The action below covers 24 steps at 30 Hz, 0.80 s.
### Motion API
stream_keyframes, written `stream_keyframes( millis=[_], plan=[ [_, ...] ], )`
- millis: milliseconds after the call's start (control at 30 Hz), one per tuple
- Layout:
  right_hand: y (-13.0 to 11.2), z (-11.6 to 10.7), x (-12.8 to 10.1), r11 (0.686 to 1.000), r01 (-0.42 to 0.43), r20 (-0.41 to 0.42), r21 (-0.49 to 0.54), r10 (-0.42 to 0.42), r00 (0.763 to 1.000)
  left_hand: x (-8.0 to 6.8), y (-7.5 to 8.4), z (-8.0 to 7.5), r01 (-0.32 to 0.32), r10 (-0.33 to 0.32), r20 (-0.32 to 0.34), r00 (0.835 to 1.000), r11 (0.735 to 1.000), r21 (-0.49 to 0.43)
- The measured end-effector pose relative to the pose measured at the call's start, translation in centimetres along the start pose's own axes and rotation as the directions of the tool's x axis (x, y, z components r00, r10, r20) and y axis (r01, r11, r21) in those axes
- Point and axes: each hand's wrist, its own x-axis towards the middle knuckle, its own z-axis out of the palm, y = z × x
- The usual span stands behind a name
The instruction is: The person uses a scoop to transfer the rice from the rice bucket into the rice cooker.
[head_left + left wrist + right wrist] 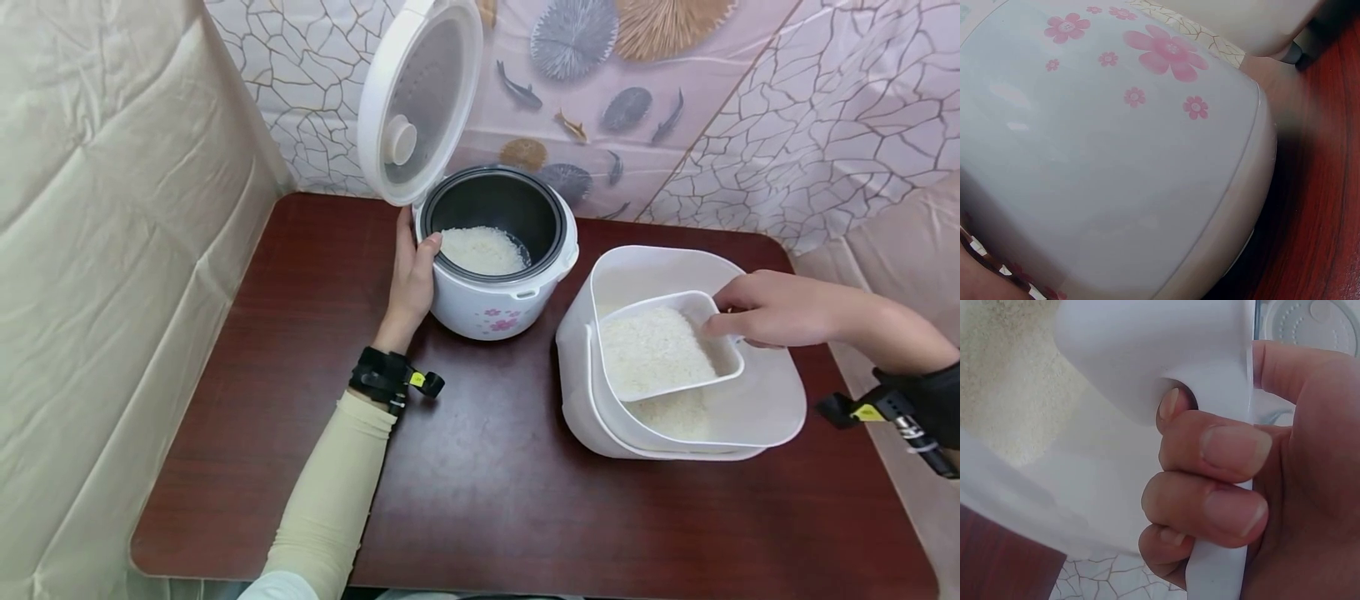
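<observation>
Right hand: the right hand, filling the right wrist view, has its fingers curled round the handle of a white rectangular scoop; in the head view it sits at 3 o'clock of the table, thumb and fingers pinching the scoop's far right corner.
Scoop: heaped with raw white rice, tilted, resting inside the rice bin at about 4 o'clock from the cooker.
Rice bin: a white rounded-square rice container, open on top, with more rice showing at its bottom below the scoop; it stands just beside the cooker, to the right.
Left hand: the left hand lies against the left side of the rice cooker, at 9 o'clock of it, palm on the wall, thumb hooked on the rim, fingers relaxed rather than clenched.
Rice cooker: a white rice cooker with pink flower prints, at 12 o'clock of the table; its dark inner pot holds a layer of rice.
Lid: the cooker lid stands open, hinged up at 10 o'clock of the pot.
Table: dark red-brown wooden table.
Wrists: black wrist strap on the left arm, above a cream sleeve.
Backdrop: patterned sheet with fish and shells behind, at 12 o'clock.
</observation>
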Motion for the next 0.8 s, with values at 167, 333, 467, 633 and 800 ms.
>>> stream_keyframes(
  millis=[167,333,467,633,800],
  plan=[
    [0.3,-0.2,-0.5,1.000,0.003,-0.002,0.024,-0.003,1.000,-0.1,0.0,0.0,-0.002,0.002,0.003,1.000,1.000,-0.004],
    [0.7,-0.2,-0.7,0.999,0.007,-0.008,0.037,-0.007,1.000,0.0,0.0,0.0,-0.011,0.011,-0.002,1.000,1.000,0.002],
    [0.8,-0.2,-0.7,0.999,0.002,-0.007,0.047,-0.002,1.000,0.0,0.0,0.0,-0.010,0.010,-0.005,1.000,1.000,0.008],
    [1.2,-0.1,-0.8,0.998,0.002,-0.015,0.065,-0.001,1.000,0.0,-0.1,0.0,-0.004,0.004,-0.003,1.000,1.000,0.008],
    [1.4,-0.3,-0.9,0.998,0.007,-0.038,0.066,-0.004,0.999,0.0,-0.1,0.0,-0.007,0.007,-0.002,1.000,1.000,0.003]
  ],
)
